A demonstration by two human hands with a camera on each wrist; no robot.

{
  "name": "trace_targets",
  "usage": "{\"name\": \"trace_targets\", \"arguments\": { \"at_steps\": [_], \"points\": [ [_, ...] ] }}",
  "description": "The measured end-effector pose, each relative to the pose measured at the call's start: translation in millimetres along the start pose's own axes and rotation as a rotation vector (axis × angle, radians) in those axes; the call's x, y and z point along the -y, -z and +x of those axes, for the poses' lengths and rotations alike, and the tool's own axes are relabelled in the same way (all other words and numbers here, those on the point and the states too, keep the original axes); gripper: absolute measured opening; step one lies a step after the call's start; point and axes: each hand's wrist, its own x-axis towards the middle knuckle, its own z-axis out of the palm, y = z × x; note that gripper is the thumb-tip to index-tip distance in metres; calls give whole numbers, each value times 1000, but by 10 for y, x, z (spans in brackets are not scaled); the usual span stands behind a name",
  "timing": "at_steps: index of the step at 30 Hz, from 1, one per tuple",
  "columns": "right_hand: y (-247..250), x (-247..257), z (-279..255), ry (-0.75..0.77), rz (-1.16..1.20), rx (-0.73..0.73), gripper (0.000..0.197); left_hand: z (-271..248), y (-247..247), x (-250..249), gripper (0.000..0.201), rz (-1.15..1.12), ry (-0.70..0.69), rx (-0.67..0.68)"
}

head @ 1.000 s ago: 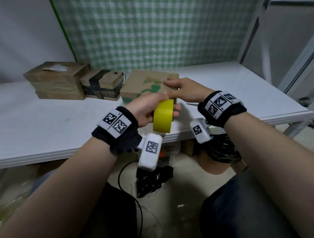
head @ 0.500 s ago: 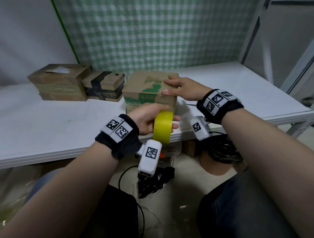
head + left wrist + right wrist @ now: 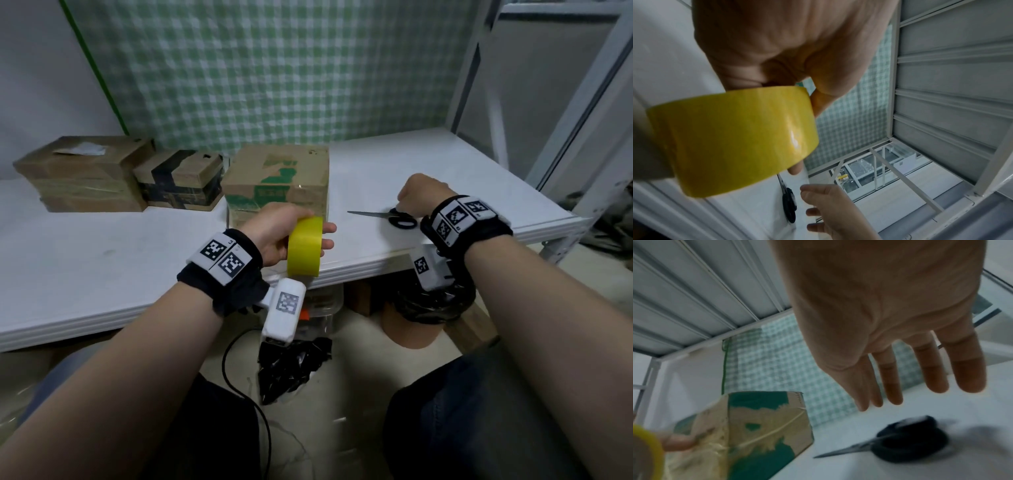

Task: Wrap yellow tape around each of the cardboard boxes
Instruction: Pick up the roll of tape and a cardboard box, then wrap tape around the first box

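The left hand (image 3: pixel 274 236) grips the roll of yellow tape (image 3: pixel 305 247), fingers through the core and thumb over the outer face, holding it on edge just above the near rim of the white table (image 3: pixel 102 253). From the left wrist the roll (image 3: pixel 731 139) fills the lower left, its glossy band curving under the fingers (image 3: pixel 818 104).

At about 12 o'clock from the roll, just behind it, stands the green-printed box (image 3: pixel 277 185), with wrinkled clear tape on its front. At 10 o'clock from it sits a smaller box with black tape (image 3: pixel 178 180), touching a bigger brown box (image 3: pixel 82 174) further toward 9 o'clock, all three in a row along the checked backdrop (image 3: pixel 274 68).

The right hand (image 3: pixel 421 195) hovers at 3 o'clock from the green-printed box, over the black handles of the scissors (image 3: pixel 394 216), which lie flat on the table with the blades pointing toward 9 o'clock. The right wrist view shows this hand (image 3: pixel 890 321) slack with fingers (image 3: pixel 966 366) straight and spread, holding nothing, above the blurred scissors (image 3: pixel 908 446); whether it touches them I cannot tell. The box (image 3: pixel 760 426) shows at 8 o'clock there
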Motion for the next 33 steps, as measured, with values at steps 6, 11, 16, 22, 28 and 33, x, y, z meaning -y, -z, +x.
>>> {"name": "trace_targets", "arguments": {
  "at_steps": [6,11,16,22,28,33],
  "points": [
    [-109,-112,-88,27,-152,54,28,2,-17,28,36,-9,-20,-28],
    [-113,-70,-158,90,-178,-18,32,-31,-9,41,37,-6,-31,-39],
    [-89,-10,-234,57,367,119,37,-37,2,52,37,-4,-62,-63],
    [37,144,-348,295,1009,450,16,-58,16,49,34,12,-78,-63],
    [32,-16,-269,411,661,606,62,-67,34,52,28,14,-88,-67],
    [-20,-187,-189,344,412,616,70,-63,53,47,24,25,-84,-84]
  ]
}}
